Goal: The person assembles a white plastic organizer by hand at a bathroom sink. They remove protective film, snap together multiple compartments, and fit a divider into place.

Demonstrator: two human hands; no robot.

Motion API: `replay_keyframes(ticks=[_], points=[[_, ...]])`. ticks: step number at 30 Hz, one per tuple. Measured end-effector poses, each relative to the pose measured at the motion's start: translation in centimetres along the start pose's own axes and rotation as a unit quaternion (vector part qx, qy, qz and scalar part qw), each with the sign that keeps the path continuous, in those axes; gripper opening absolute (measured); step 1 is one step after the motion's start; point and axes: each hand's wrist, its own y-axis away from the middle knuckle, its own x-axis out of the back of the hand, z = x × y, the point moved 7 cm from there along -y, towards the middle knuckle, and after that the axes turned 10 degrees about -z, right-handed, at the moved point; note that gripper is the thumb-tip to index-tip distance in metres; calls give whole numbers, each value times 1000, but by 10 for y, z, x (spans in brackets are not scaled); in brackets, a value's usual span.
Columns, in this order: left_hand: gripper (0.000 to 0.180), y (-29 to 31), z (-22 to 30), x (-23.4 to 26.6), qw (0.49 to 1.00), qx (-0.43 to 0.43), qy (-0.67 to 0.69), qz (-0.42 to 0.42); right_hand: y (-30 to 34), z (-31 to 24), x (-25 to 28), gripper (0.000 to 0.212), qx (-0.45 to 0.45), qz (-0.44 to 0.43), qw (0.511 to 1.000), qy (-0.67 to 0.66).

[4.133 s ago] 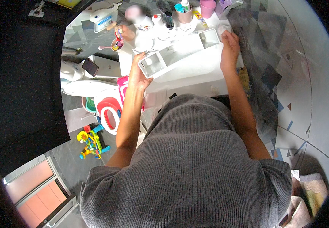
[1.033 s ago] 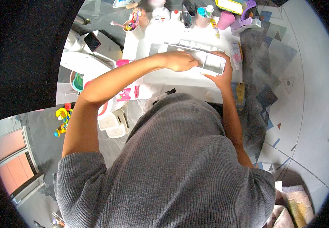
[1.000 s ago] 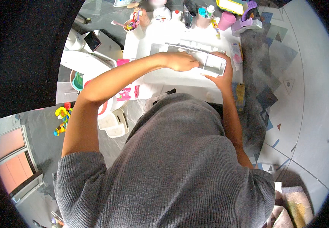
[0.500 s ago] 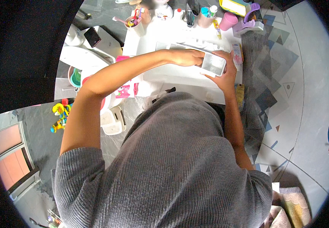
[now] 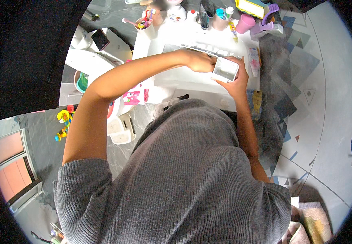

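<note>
Over the white washbasin (image 5: 176, 79), my right hand (image 5: 239, 81) is wrapped round the right side of a small white rectangular box (image 5: 226, 70). Its open side faces up toward me, and the inside looks pale and bare. My left hand (image 5: 200, 62) presses against the left side of the box with its fingers curled. The fingertips are hidden there, so what they hold, if anything, does not show. Behind my left wrist lies a long, pale tray-like piece (image 5: 208, 49) with a notched edge, partly covered by my forearm.
Along the basin's back edge stand a cup of toothbrushes (image 5: 145, 29), a dark tube (image 5: 204, 18), a beige cup (image 5: 221, 21) and a pink cup (image 5: 246, 23). A toothpaste tube (image 5: 254, 62) lies at right. A phone (image 5: 100, 40) rests at left; a white stool (image 5: 121, 129) stands below.
The box has shifted slightly left and downward with my right hand. My left hand has curled more tightly and turned at the box's side.
</note>
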Motion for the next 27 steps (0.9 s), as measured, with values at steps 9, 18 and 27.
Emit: replay_keyframes(ticks=[9, 18, 27], points=[[41, 9, -1, 4, 915, -28, 385, 118, -13, -12, 8, 71, 26, -17, 999, 20], [42, 25, -5, -8, 837, -24, 524, 155, -21, -18, 6, 71, 37, -56, 997, 28], [45, 17, -6, -1, 910, 34, 400, 105, -21, -25, 7, 73, 47, -54, 995, 71]])
